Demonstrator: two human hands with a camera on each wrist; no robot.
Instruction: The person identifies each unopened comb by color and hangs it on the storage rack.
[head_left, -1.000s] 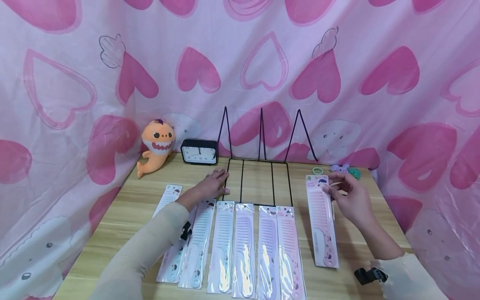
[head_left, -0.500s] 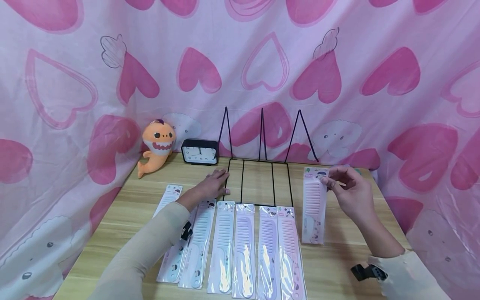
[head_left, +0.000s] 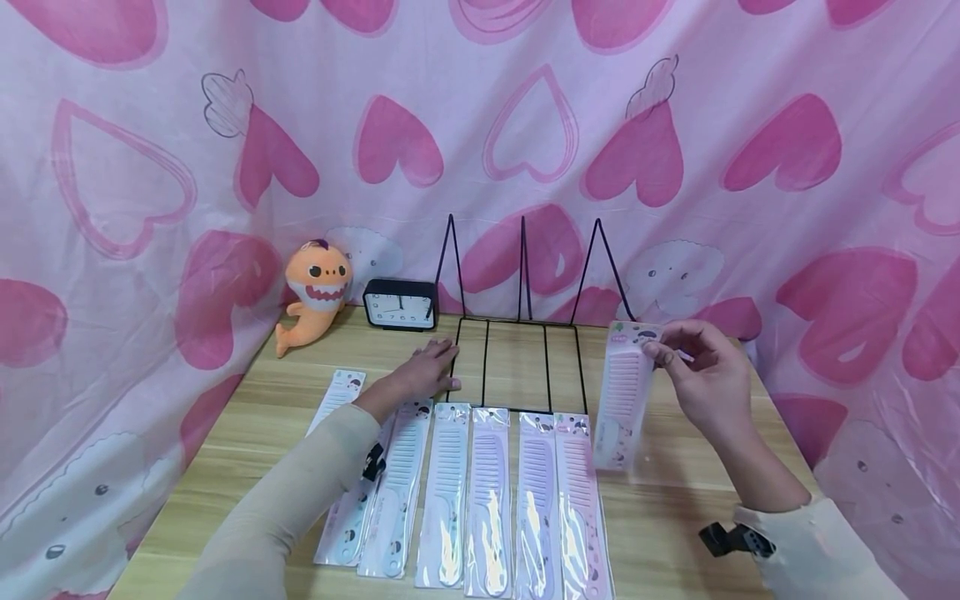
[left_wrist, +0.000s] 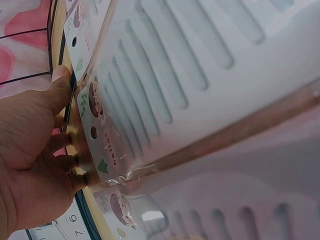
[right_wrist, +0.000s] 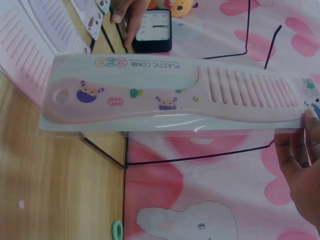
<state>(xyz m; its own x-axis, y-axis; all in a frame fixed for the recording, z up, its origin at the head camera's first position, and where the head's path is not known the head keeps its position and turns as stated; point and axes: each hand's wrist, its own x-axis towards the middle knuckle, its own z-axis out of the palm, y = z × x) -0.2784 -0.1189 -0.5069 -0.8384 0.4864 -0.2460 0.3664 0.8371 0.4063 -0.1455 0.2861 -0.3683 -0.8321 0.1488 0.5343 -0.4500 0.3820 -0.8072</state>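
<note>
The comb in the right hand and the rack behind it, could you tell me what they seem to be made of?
Comb: smooth pink plastic, as its card reads "PLASTIC COMB", in a glossy clear sleeve that shows glare. Rack: thin black wire, probably coated metal.

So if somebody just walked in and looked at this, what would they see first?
Probably the pink plastic comb in its clear wrapper, held up above the wooden table by its top end in the right hand. Next, the row of packaged pastel combs lying side by side at the front, and the orange plush shark by the heart-patterned curtain.
</note>
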